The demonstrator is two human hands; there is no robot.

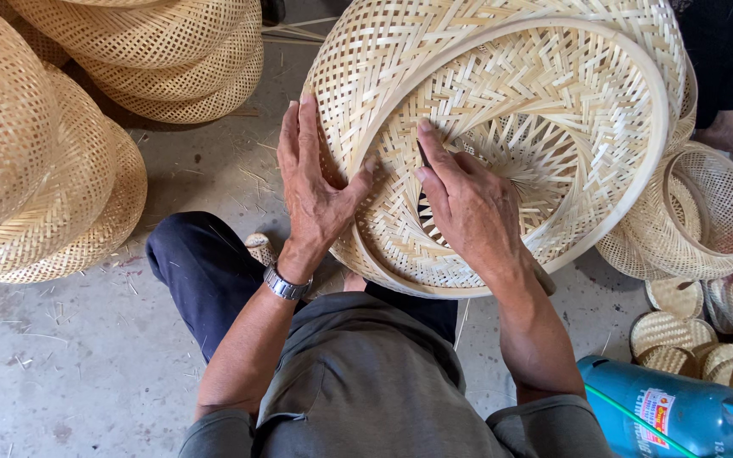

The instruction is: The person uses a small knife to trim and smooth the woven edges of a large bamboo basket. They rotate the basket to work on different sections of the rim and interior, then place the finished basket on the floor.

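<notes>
A large round woven bamboo basket rests tilted on my lap, its open side facing me. My left hand lies flat on the basket's outer left wall, thumb hooked over the rim hoop. Inside the bowl, my right hand presses its fingers against the weave just under the rim; whether it holds something small I cannot tell. A metal watch sits on my left wrist.
Stacks of finished woven baskets fill the left side and the top. Smaller open-weave baskets and small woven discs lie at right. A blue gas cylinder stands bottom right. Another person's bare foot shows at upper right.
</notes>
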